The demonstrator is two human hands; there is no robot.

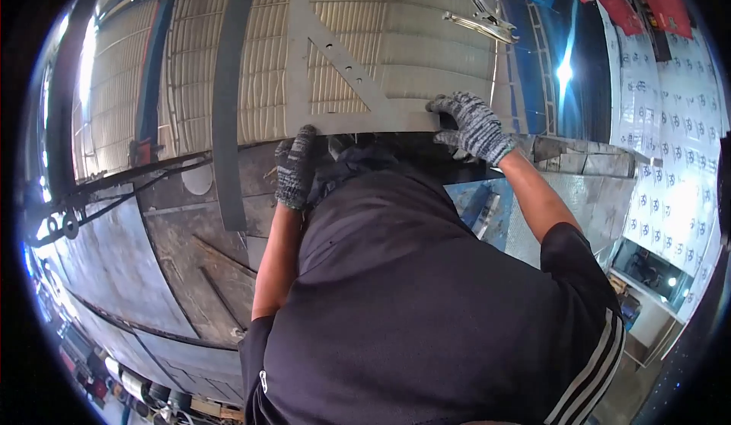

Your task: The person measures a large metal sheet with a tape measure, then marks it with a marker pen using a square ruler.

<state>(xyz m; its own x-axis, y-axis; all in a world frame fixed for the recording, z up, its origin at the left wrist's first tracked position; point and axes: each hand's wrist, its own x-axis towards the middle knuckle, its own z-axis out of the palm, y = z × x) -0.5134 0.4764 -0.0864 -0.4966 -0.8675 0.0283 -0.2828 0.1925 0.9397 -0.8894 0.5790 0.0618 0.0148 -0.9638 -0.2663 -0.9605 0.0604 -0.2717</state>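
A flat steel square (343,123), with an upright arm and a diagonal brace pierced by several holes, lies in front of my body. At its lower left corner, my left hand (295,168) in a grey knit glove is closed around the edge, one fingertip showing on top. My right hand (474,130), in a speckled black-and-white glove, pinches the square's right end between curled fingers and thumb. A long dark metal strip (231,105) runs lengthwise to the left of the square. Locking pliers (483,23) lie beyond my right hand.
A tan ribbed surface (426,44) with blue beams spreads behind the square. Metal sheets (175,257) and thin rods (221,299) lie to my left. Printed film-covered sheets (640,98) and red equipment (655,3) are on the right. A bright light glares near the blue panel.
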